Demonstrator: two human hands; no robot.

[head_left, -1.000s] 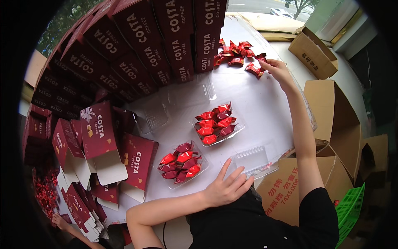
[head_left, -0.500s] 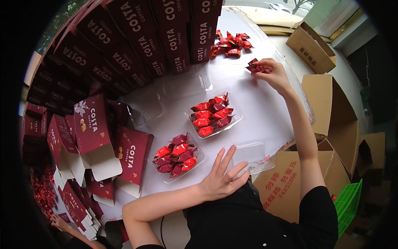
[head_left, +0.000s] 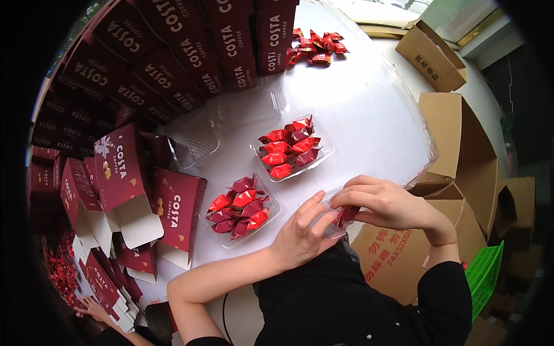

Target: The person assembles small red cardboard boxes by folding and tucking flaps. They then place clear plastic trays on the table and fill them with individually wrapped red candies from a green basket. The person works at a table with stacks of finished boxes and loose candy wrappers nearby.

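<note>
At the table's near edge, a clear plastic tray [head_left: 333, 229] is partly covered by my hands. My left hand [head_left: 301, 236] grips its left side with bent fingers. My right hand [head_left: 389, 203] reaches over the tray, its fingers closed round dark-red wrapped candies [head_left: 348, 215]; how many is hidden. Just beyond stands another clear tray [head_left: 316, 167] packed with bright-red and dark-red wrapped candies. A similar filled tray [head_left: 228, 244] lies to the left of my left hand.
Stacked maroon boxes [head_left: 173, 57] wall off the far left. Opened maroon cartons [head_left: 130, 190] crowd the left side. Loose red candies [head_left: 317, 46] lie at the back. Cardboard boxes [head_left: 456, 138] and a green basket [head_left: 485, 277] stand right. Another person's hand [head_left: 92, 309] shows lower left.
My right hand has come from the far right of the table back to the near tray, carrying dark-red candies. My left hand's spread fingers have closed on the tray.
</note>
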